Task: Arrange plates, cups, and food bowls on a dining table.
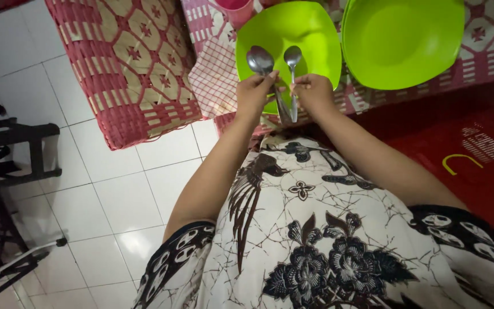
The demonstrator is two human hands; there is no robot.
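Nearest the camera, a cream garment (315,240) printed with dark flowers and birds is filling the lower middle of the frame, and two bare forearms are stretching up from it toward the upper middle. The left hand (254,91) is closing around the handle of a larger metal spoon (260,60), thumb pressing near the neck, with the bowl pointing up. The right hand (314,91) is curling shut on the handle of a smaller metal spoon (292,57), whose handle end is sticking out below the fingers. Both spoon bowls are showing just beside each other against a bright green square plate (310,34) in the upper middle of the frame; I cannot tell whether they are touching it. A second green plate (407,40) is lying at the upper right, and a pink cup (236,8) is peeking in at the top edge, all on a red-and-white patterned cloth (215,74). A woven red mat (132,63) is covering the upper left, over white floor tiles (115,200).

The spoons are probably light, rigid and smooth, so likely slippery; pinching mid-handle seems the surest hold.
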